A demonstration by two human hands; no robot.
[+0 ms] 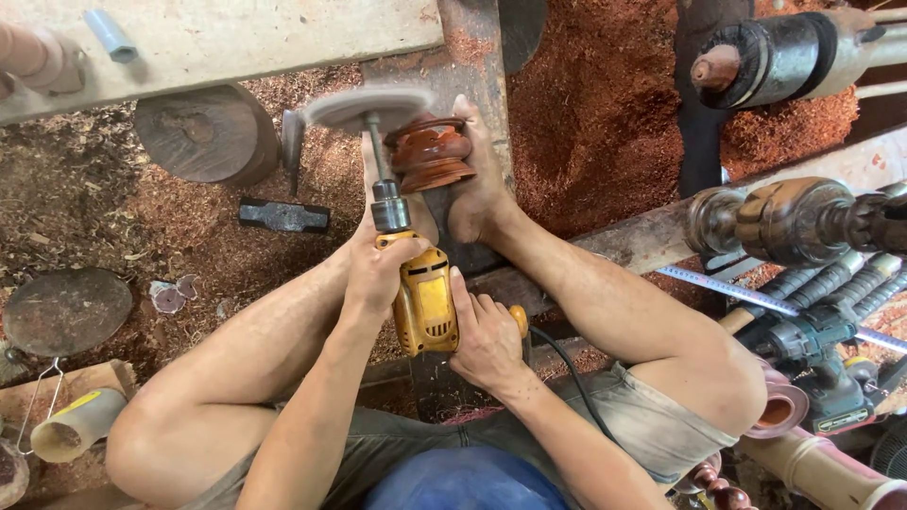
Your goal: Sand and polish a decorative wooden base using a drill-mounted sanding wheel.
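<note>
At the far left of the frame a flat round stone point(66, 310) lies on the sawdust, with a cut tube point(77, 425) below it near the lower left corner. Higher up, a wooden disc point(203, 132) leans under a pale plank point(236, 38), and a hammer head point(283, 215) lies just right of it on the shavings.

In the middle, the left hand point(380, 269) is wrapped around the front of the yellow drill point(423, 302), fingers closed tight on the body just behind the chuck point(389, 210). The drill points toward the top of the frame; its shaft carries a grey sanding disc point(368, 106) that sits above and left of a small reddish turned wooden piece point(430, 153). That piece is clamped between the person's two bare feet point(482, 179), well above both hands and touching neither. The disc's edge meets the top of the piece.

The right hand point(487, 340) grips the rear of the drill, fingers curled around the handle, thumb along the yellow side. A black cord point(567, 373) runs from it toward the lower right.

At the right, a dark turned spindle point(784, 219) rests on a beam, with a green power tool point(822, 364) below it.
</note>
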